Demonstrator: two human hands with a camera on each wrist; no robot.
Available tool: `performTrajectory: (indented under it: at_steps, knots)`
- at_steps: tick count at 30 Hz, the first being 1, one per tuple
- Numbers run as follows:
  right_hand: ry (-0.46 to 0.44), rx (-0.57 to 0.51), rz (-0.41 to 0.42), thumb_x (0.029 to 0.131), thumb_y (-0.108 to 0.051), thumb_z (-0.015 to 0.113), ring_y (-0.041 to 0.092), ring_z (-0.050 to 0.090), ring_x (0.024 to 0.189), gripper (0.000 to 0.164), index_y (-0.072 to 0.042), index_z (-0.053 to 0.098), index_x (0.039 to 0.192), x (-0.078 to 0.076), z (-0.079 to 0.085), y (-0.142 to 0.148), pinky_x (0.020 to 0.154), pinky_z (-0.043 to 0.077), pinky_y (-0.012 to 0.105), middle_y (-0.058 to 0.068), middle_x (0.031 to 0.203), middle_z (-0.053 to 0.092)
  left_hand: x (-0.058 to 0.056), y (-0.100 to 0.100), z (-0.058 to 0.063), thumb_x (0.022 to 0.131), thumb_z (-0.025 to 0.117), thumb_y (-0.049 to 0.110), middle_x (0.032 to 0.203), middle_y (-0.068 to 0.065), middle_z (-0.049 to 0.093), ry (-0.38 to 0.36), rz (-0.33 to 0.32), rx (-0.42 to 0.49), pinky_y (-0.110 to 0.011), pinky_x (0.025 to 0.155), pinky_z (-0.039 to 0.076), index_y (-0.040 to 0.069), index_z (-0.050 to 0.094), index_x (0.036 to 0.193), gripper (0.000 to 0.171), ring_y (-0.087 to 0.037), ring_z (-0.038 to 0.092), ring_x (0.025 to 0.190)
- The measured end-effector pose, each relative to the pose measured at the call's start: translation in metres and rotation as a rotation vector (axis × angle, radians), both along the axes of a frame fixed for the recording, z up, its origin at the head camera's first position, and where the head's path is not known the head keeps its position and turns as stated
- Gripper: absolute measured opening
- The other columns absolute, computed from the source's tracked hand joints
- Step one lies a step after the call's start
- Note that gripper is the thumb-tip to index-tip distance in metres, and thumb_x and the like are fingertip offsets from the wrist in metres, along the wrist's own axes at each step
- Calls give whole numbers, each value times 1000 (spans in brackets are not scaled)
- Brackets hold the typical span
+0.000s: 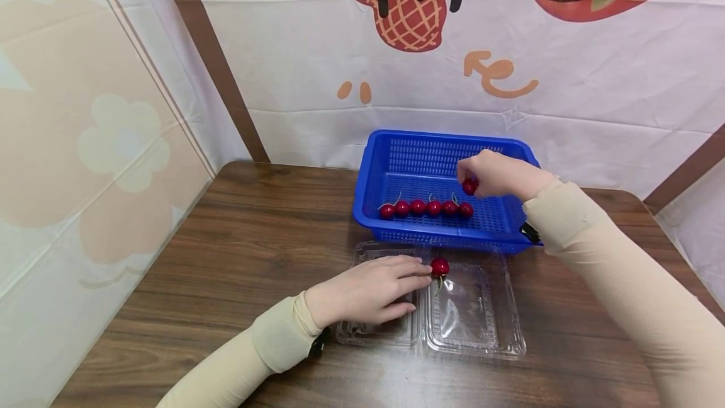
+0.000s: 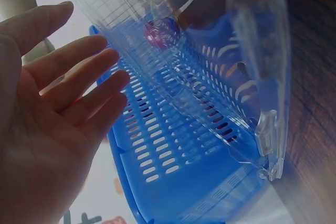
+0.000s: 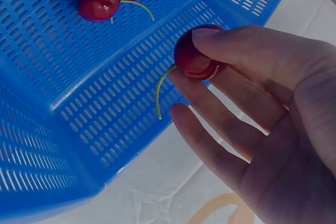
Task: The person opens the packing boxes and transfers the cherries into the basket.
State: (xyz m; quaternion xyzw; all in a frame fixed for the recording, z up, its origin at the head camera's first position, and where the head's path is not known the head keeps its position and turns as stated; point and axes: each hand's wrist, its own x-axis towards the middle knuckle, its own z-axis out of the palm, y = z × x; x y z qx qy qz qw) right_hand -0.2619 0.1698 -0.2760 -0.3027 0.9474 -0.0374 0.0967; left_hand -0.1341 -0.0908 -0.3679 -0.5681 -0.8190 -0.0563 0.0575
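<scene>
My right hand (image 1: 498,174) is over the right part of a blue plastic basket (image 1: 362,200), pinching a dark red cherry (image 3: 197,53) between thumb and fingers. Its green stem hangs free in the right wrist view. Inside the basket, a row of several cherries (image 1: 418,208) lies along the near side. My left hand (image 1: 374,288) rests with fingers extended over the left half of an opened clear plastic clamshell box (image 1: 512,332). Beside its fingertips, one cherry (image 1: 439,267) sits near the box's middle fold, stem toward me. The left palm (image 2: 47,129) holds nothing.
The brown wooden table (image 1: 249,232) carries the basket at the back, with the clear box just in front of it. A white printed cloth (image 1: 306,68) hangs behind the table, and another cloth panel (image 1: 85,143) hangs along the left side.
</scene>
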Motion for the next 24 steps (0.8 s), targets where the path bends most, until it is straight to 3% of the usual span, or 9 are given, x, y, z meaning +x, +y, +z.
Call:
performTrajectory:
  at_steps: [11, 24]
  knots:
    - [-48, 38, -85, 71, 4, 70, 24, 56, 81, 28, -9, 64, 95, -12, -8, -4, 74, 57, 42, 11, 97, 65, 0, 0, 1, 92, 51, 35, 136, -7, 51, -15, -3, -2, -33, 111, 32, 8, 52, 132, 48, -22, 39, 128]
    - [-97, 82, -119, 71, 1, 71, 25, 55, 82, 28, -7, 65, 97, -23, -15, -2, 73, 57, 42, 11, 95, 65, 0, 0, 0, 91, 51, 36, 133, -7, 53, 8, -9, 1, -33, 111, 32, 9, 53, 131, 48, -21, 40, 128]
